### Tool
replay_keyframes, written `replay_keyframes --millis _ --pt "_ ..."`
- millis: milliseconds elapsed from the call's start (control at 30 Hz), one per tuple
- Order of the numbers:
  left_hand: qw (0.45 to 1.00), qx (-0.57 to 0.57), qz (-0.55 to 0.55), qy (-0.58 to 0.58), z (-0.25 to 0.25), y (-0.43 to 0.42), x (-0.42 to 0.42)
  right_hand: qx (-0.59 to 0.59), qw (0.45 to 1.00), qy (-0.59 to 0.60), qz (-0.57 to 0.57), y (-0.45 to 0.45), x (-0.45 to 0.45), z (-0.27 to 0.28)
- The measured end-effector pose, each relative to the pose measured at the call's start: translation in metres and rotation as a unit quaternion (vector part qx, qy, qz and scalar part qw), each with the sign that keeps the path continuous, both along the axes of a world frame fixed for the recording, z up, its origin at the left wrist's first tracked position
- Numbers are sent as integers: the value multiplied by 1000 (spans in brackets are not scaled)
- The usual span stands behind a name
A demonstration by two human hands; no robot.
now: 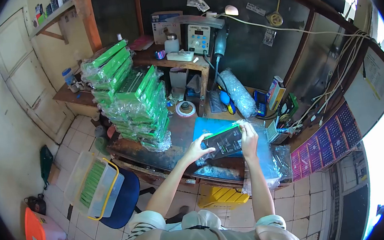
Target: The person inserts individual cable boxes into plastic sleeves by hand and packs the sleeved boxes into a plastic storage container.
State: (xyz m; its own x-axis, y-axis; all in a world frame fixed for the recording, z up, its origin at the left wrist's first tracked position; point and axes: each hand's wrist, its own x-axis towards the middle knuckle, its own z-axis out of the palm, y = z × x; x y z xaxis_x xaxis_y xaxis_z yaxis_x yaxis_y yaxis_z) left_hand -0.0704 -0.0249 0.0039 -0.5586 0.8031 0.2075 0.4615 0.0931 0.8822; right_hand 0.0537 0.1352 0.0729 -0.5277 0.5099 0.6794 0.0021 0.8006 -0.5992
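A flat black box with a green edge and pale printing [224, 144] is held over the blue mat [201, 126] on the desk. My left hand [196, 150] grips its left end, with the thumb across the black face. At the other end, my right hand [249, 139] has its fingers closed on the upper right corner. Some shiny clear plastic shows by the right fingertips; whether it wraps the box I cannot tell. Clear plastic bags [264, 166] lie beside and below my right forearm.
Plastic-wrapped green boxes [131, 109] rise in tall stacks on the left. Behind are a hot-air station [199, 39], a bubble-wrap roll [237, 93] and a small round dish [185, 108]. A tub of green packs [92, 183] rests on a blue chair [128, 196]; a yellow crate [224, 197] is below.
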Motion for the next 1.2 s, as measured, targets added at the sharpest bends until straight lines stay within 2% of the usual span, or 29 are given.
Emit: replay_keyframes --millis 100,167,233,300,333,367,433,467,500,567,600,700,767,833,867,900,933,967,1000,1100,1167,1200 --pt "1000 -12 5 -9 -2 1 -6 13 999 33 -28 2 -7 -6" --pt "998 -25 -42 -28 -4 2 -9 -79 995 16 -58 -2 -9 0" --pt "998 -34 -43 -35 -4 3 -11 -75 993 40 -82 3 -16 -6" --pt "999 2 -36 -39 -6 5 -16 -216 972 24 -89 5 -18 -10" --pt "999 -4 -20 -35 -7 6 -19 -260 961 -24 -93 8 -17 -10" --pt "1000 16 -9 -2 -9 6 -25 -261 960 -25 -94 14 -18 -16" --pt "1000 16 -4 -6 3 2 -31 -233 969 33 69 15 -22 -16" --pt "1000 21 5 -13 7 0 -33 -284 955 -13 84 12 -15 -17" --pt "1000 26 8 8 6 3 -37 -285 955 -13 80 13 -13 -22" --pt "999 29 -13 27 4 6 -42 -218 965 -89 119 18 -10 -39" --pt "999 28 -15 26 7 6 -41 -162 977 -98 94 19 -9 -40" --pt "998 66 8 -4 6 8 -40 -216 969 -92 78 22 -5 -38" --pt "966 198 166 24 -23 11 -48 -244 963 -88 67 25 -1 -37" --pt "964 160 207 -55 -43 3 -54 -246 966 -79 13 31 4 -39" --pt "962 137 175 -161 -55 -2 -56 -247 966 -81 13 33 6 -41" --pt "947 113 141 -267 -56 -6 -55 -317 947 -53 24 35 7 -44" --pt "946 113 143 -268 -45 -11 -49 -384 922 -25 34 36 8 -48" --pt "922 125 91 -356 -33 -14 -43 -449 892 3 43 37 8 -52" --pt "887 135 36 -440 -24 -15 -39 -460 886 12 51 37 8 -57" --pt "898 120 3 -424 -22 -10 -33 -487 872 14 47 35 5 -74" --pt "895 94 19 -435 -19 -7 -31 -494 869 17 34 35 5 -83" --pt "917 100 16 -385 -21 -6 -30 -456 890 -21 1 35 5 -85"
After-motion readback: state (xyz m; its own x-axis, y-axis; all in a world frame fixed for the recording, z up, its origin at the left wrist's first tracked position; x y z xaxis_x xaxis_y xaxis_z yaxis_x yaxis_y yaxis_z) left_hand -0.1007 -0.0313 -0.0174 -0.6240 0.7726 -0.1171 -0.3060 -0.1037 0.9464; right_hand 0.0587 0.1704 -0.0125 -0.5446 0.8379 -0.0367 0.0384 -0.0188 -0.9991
